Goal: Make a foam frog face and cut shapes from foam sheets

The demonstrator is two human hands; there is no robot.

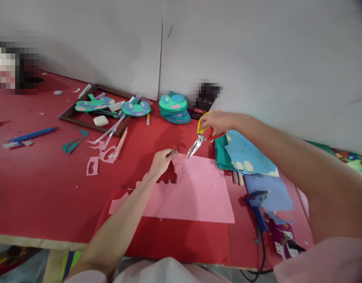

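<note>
The smooth pink sheet [201, 192] lies before me, jaggedly cut away at ten o'clock. My left hand [161, 162] pinches its top edge; at one o'clock, my right hand [217, 121] clamps yellow-and-red scissors [200, 139], blades over the sheet.

The red table [45, 192] bears a red sheet [181, 240], a brown frame [77, 122], stacked green cutouts [170, 104] and a blue pen [35, 135]

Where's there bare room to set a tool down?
Biggest: table, front left, between blue pen, pink scraps and near edge; nearly bare. Smaller: strip of red sheet in front of pink sheet. Crowded: around frame, and right side by glue gun and blue sheets.
</note>
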